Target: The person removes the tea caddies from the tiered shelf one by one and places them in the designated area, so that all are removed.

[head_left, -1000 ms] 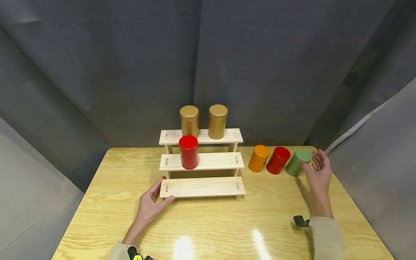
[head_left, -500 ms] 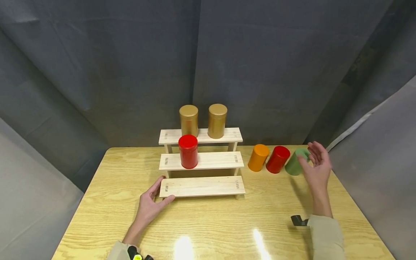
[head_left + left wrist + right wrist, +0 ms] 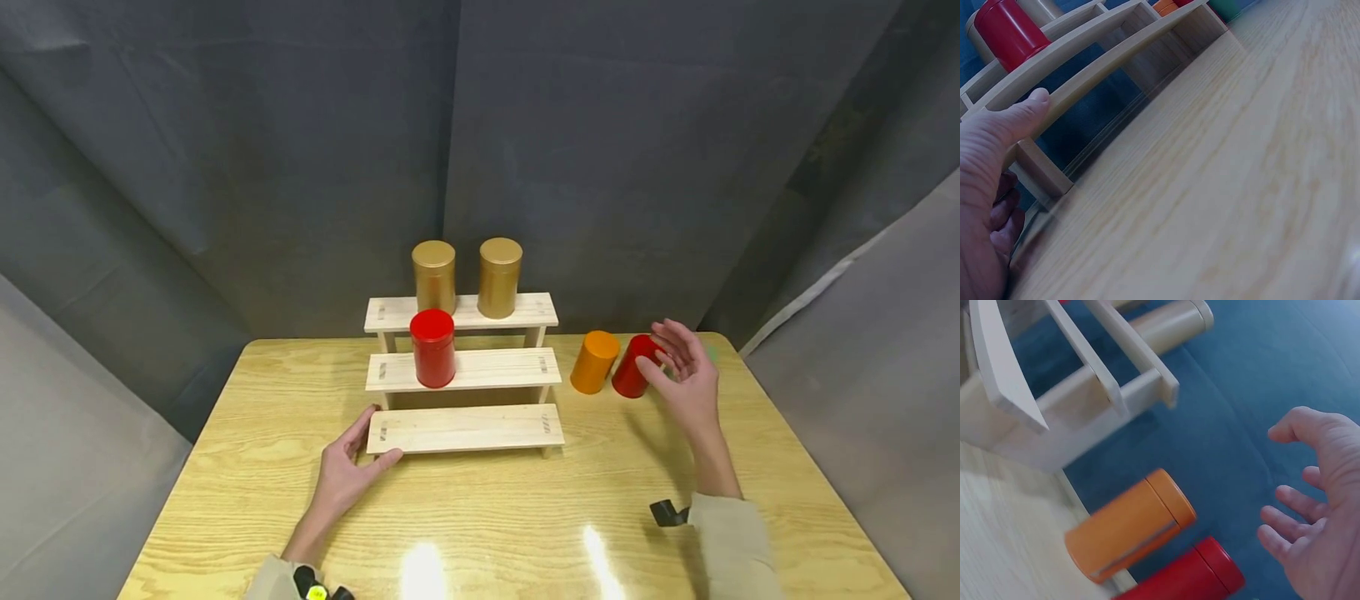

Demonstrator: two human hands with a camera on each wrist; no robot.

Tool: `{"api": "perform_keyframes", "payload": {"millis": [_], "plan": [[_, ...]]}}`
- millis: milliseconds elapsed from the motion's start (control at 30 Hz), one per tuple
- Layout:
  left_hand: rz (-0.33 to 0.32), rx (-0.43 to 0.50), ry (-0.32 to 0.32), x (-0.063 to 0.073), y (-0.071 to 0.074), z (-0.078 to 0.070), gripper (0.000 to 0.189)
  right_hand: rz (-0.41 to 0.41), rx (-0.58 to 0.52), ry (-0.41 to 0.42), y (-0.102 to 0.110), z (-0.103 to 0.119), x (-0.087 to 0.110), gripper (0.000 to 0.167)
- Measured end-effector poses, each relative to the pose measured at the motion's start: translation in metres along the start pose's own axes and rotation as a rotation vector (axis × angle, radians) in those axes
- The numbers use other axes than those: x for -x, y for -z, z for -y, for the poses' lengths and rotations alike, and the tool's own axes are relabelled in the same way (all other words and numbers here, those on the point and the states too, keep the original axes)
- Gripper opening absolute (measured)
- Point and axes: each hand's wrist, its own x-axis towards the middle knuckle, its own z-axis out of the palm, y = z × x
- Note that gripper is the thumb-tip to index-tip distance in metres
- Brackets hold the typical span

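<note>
A wooden three-step shelf stands mid-table. My left hand holds the left end of its lowest step. In the left wrist view the thumb lies along the step's edge, and the other fingers are curled below. On the right my right hand hovers with loosely bent fingers and nothing in them, beside a red canister on the table. An orange canister stands to that one's left. The green canister is mostly hidden behind my right hand.
Two gold canisters stand on the top step, and another red canister on the middle step. Grey cloth hangs behind the table and at both sides.
My right hand has come off the green canister, lifted slightly, and moved left towards the red canister. My left hand stays at the shelf.
</note>
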Motion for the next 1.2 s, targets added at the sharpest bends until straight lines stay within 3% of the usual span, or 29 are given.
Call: {"api": "perform_keyframes", "payload": {"millis": [267,500,733,933,1200], "plan": [[-0.002,0.000,-0.002,0.000,0.001,0.001,0.084,0.149,-0.042,0.042,-0.025,-0.003,0.006,0.064],[-0.001,-0.002,-0.010,0.001,0.001,0.003,0.084,0.215,-0.019,0.066,-0.045,-0.003,0.014,0.060],[-0.004,-0.004,-0.015,0.000,0.000,0.002,0.083,0.277,-0.064,0.055,-0.067,0.000,0.020,0.057],[-0.001,-0.012,-0.011,-0.002,-0.001,0.001,0.085,0.315,-0.009,0.045,-0.084,0.002,0.025,0.057],[-0.017,-0.005,0.002,-0.001,0.000,0.002,0.084,0.409,-0.021,0.047,-0.120,0.006,0.021,0.058]]}}
